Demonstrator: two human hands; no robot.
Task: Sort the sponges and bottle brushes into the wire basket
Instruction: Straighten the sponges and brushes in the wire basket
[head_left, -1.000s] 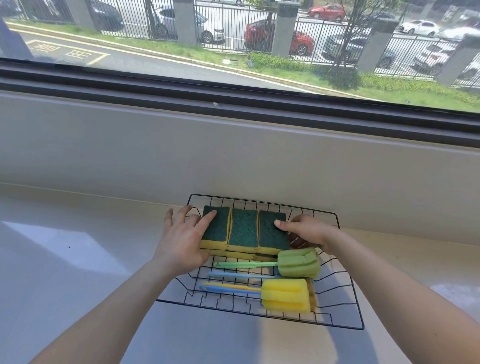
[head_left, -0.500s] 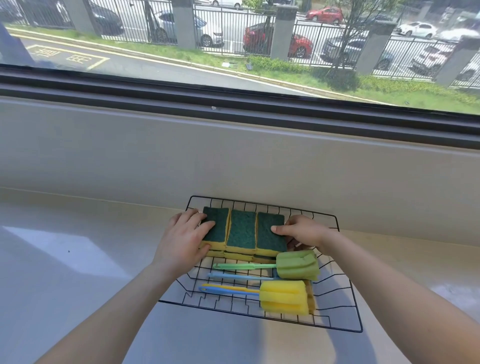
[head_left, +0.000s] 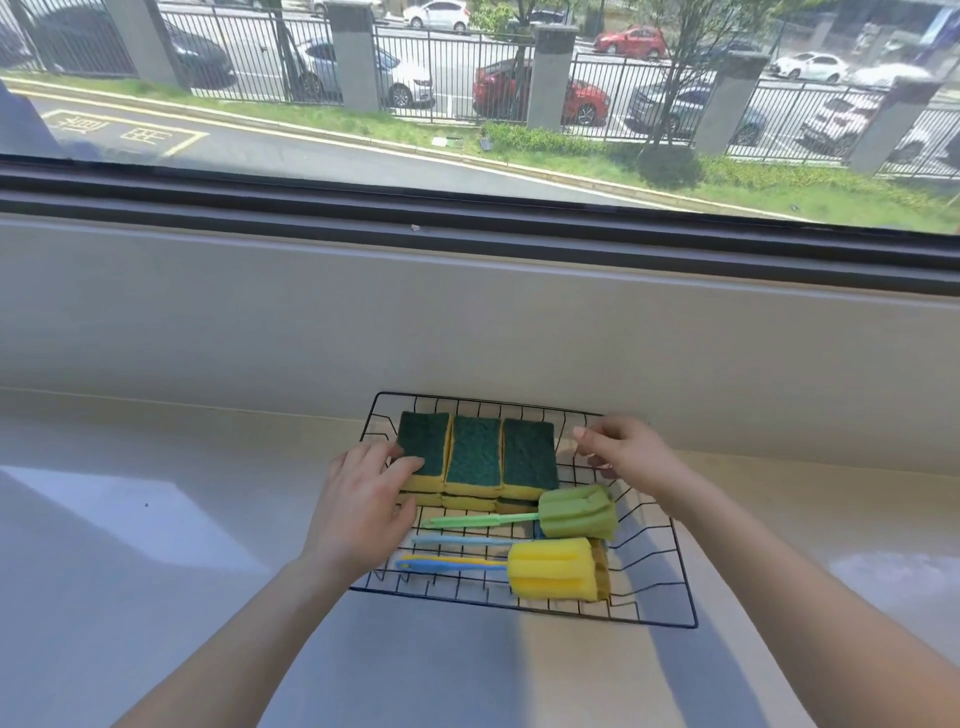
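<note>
Sponges and bottle brushes lying in wire basket (head_left: 654, 621) on worktop (head_left: 156, 545).
Left hand (head_left: 363, 499), grip spread, is touching the left sponge (head_left: 423, 452); right hand (head_left: 623, 449) is hovering apart, apparently loosely curled.

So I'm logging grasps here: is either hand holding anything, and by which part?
Nothing is gripped. The left hand rests its fingertips on the leftmost sponge, at its near left corner. The right hand hovers open, clear of the sponges.
</note>
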